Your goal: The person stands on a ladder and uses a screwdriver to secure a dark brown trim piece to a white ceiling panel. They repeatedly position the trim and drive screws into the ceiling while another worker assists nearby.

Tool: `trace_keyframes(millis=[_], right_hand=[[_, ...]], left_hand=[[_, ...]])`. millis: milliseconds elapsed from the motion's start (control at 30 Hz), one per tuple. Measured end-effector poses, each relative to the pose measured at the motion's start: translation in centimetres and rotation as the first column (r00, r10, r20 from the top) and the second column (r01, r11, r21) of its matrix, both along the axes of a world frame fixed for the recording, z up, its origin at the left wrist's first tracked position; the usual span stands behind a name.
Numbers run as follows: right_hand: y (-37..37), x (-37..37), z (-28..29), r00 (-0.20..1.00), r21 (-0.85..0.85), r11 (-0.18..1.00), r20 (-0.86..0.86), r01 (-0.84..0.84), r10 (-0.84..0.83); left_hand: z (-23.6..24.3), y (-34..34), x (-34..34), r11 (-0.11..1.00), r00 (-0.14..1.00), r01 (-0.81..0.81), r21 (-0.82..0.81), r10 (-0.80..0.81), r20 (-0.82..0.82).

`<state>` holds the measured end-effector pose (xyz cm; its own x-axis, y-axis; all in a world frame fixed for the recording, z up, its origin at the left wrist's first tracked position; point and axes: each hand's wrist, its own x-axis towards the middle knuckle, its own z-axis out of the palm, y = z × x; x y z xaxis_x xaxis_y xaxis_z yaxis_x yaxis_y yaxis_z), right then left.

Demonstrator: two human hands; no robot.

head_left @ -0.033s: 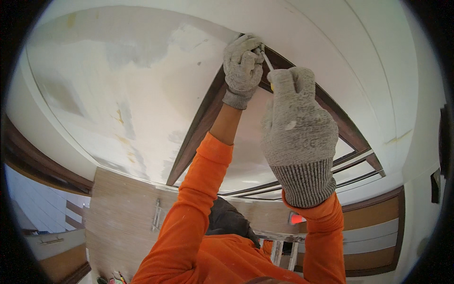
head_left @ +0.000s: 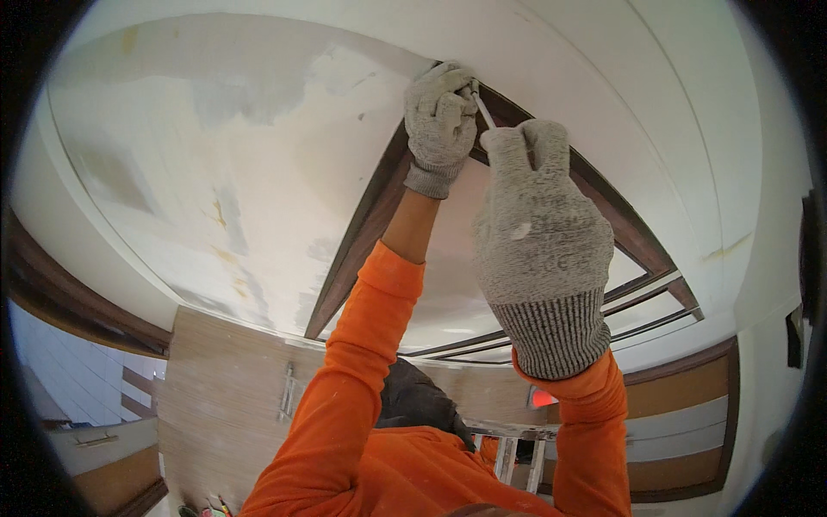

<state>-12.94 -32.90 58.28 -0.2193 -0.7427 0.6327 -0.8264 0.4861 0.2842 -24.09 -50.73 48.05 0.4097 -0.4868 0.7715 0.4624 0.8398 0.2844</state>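
My left hand (head_left: 439,121), in a grey knit glove, is closed at the top corner of a dark brown wooden frame (head_left: 612,211) on a white surface; what its fingers hold is hidden. My right hand (head_left: 543,233), in a similar glove, grips a slim tool, probably a screwdriver, whose pale shaft (head_left: 483,108) reaches up to the fingertips of my left hand at that corner. The tool's handle is mostly hidden behind my right fingers.
A patched white wall (head_left: 215,129) fills the left. Below are a wood-look floor (head_left: 224,370), a metal ladder (head_left: 508,457) under me, an orange cone (head_left: 543,398) and small tools (head_left: 215,508). Brown-framed doors (head_left: 663,422) stand at the lower right and left.
My right hand and the tool have shifted slightly up and to the left. My left hand has moved very slightly and stays at the corner.
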Motion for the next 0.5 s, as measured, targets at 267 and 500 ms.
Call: trace_keyframes(millis=[267,500], right_hand=[[0.4,-0.1,-0.6,0.993,-0.065,0.997,0.111,-0.037,0.044],[0.2,-0.2,-2.0,0.959,-0.183,0.981,0.264,-0.058,0.106]], left_hand=[[-0.2,-0.7,0.0,0.981,0.984,-0.173,-0.086,0.175,0.014],[0.6,-0.6,0.2,0.960,0.972,-0.237,-0.151,0.233,-0.041]])
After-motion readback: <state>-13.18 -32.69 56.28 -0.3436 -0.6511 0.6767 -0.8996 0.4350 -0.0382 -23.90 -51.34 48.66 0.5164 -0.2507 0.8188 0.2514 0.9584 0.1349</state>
